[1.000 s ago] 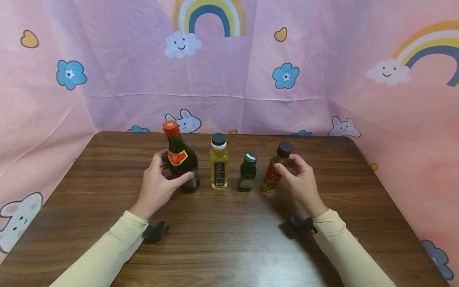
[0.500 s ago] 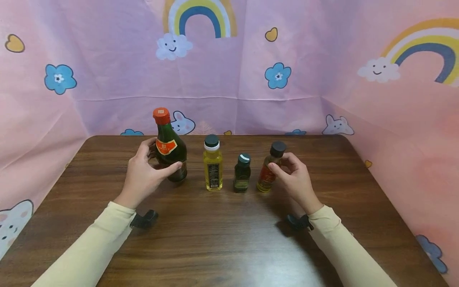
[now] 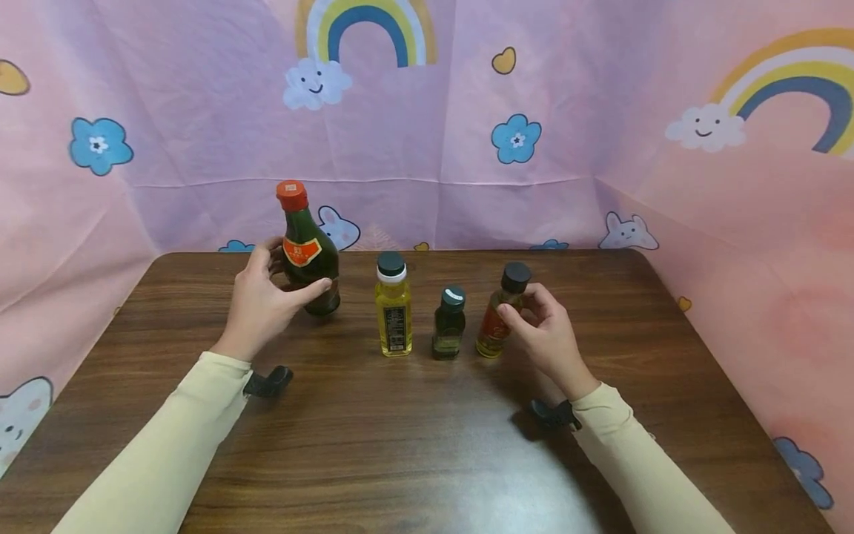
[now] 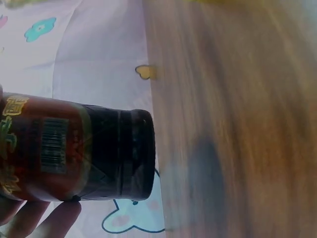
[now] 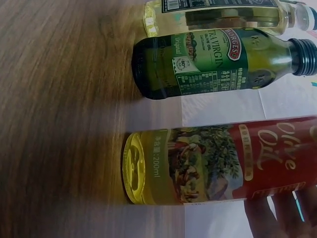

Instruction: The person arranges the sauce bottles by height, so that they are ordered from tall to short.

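My left hand point(image 3: 256, 308) grips a dark green glass bottle point(image 3: 322, 259) with a red cap and an orange neck label. In the left wrist view the bottle's dark base point(image 4: 136, 153) is lifted off the table, with a shadow below. My right hand point(image 3: 550, 337) holds an olive oil bottle point(image 3: 492, 330) with a black cap and red label, leaning slightly right in the head view. Between the hands stand a square bottle of yellow oil point(image 3: 395, 315) with a dark green cap and a small green olive oil bottle point(image 5: 208, 62).
The brown wooden table point(image 3: 373, 445) has rounded far corners. Pink and purple cloth point(image 3: 387, 133) printed with rainbows, flowers and rabbits hangs behind and along both sides. Black wrist mounts point(image 3: 268, 382) stick out below both sleeves.
My left hand has raised the dark green bottle and carried it farther back and slightly left. The right hand keeps its hold on the red-labelled bottle, and the head view has shifted slightly.
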Demonstrator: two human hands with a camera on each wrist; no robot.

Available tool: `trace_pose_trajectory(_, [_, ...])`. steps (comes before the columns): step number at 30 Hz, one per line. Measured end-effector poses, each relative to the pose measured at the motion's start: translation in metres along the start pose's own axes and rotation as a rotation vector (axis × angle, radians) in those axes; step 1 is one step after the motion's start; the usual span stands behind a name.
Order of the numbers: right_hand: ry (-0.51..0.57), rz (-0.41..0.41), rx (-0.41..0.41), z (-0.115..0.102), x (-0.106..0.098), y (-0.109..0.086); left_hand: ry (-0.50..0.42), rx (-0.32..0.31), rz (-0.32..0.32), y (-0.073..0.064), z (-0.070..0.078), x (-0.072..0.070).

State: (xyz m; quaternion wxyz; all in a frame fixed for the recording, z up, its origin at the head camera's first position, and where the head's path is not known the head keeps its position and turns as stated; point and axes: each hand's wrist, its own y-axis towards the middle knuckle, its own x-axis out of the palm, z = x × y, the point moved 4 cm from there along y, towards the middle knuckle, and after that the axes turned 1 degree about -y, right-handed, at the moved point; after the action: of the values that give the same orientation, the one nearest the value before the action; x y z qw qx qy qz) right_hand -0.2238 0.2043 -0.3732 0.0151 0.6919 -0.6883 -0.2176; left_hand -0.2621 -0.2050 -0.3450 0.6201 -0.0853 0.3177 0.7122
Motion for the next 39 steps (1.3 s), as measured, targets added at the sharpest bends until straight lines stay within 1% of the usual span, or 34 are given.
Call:
trace_pose_trajectory(3, [-0.002, 0.000, 0.003, 0.002, -0.001, 0.000, -0.024, -0.019, -0.033, 0.007, -0.004, 0.001])
trace_pose_trajectory(7, [-0.002, -0.007, 0.002, 0.005, 0.000, 0.000, -0.040, -0.039, -0.055, 0.015, -0.011, 0.002])
trace_pose_trajectory(10, [-0.005, -0.002, 0.001, 0.005, -0.001, 0.000, -0.043, -0.041, -0.068, 0.021, -0.014, 0.004])
trace_pose_trajectory(19, [0.009, -0.004, 0.013, 0.004, -0.001, -0.002, -0.071, -0.048, -0.056, 0.032, -0.020, 0.008])
trace_pose_trajectory(30, [0.016, -0.003, 0.013, 0.004, 0.000, -0.001, -0.069, -0.065, -0.080, 0.035, -0.030, 0.011])
trace_pose_trajectory(39, [0.023, -0.003, 0.004, 0.005, 0.000, 0.000, -0.073, -0.090, -0.107, 0.033, -0.030, 0.013])
